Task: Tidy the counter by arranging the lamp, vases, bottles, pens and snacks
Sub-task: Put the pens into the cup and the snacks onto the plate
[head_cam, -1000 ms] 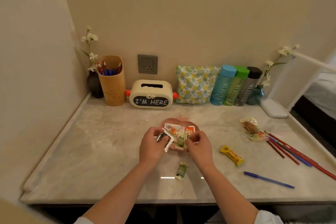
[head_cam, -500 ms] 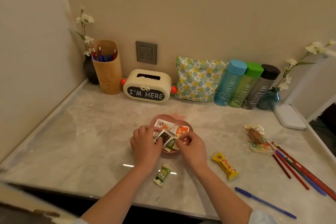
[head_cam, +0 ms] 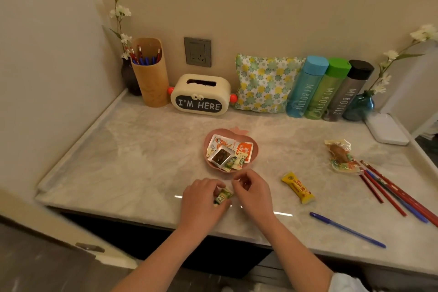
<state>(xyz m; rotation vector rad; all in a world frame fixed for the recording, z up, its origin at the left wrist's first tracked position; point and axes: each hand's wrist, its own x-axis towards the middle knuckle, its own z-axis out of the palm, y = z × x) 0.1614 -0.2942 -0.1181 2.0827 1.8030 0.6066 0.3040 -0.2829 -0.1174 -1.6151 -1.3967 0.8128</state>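
A pink apple-shaped dish (head_cam: pixel 255 149) in the middle of the marble counter holds several snack packets. Just in front of it, near the counter's front edge, my left hand (head_cam: pixel 201 201) pinches a small green snack packet (head_cam: pixel 222 195) that lies on the counter. My right hand (head_cam: pixel 254 193) hovers beside it with curled fingers and holds nothing. A yellow snack bar (head_cam: pixel 298 188) and a clear-wrapped snack (head_cam: pixel 340 155) lie to the right. Red and blue pens (head_cam: pixel 391 188) lie loose at the right; one blue pen (head_cam: pixel 347 229) lies near the front edge.
Along the back wall stand a dark vase (head_cam: pixel 129 78), a wooden pen holder (head_cam: pixel 149 73), an "I'M HERE" tissue box (head_cam: pixel 200 95), a floral pouch (head_cam: pixel 265 83), three bottles (head_cam: pixel 328 89), a blue vase (head_cam: pixel 359 106) and a white lamp base (head_cam: pixel 386 128).
Both hands have drawn back from the dish toward the front edge. The packets they held now lie in the dish, and my left hand has taken hold of the green packet.
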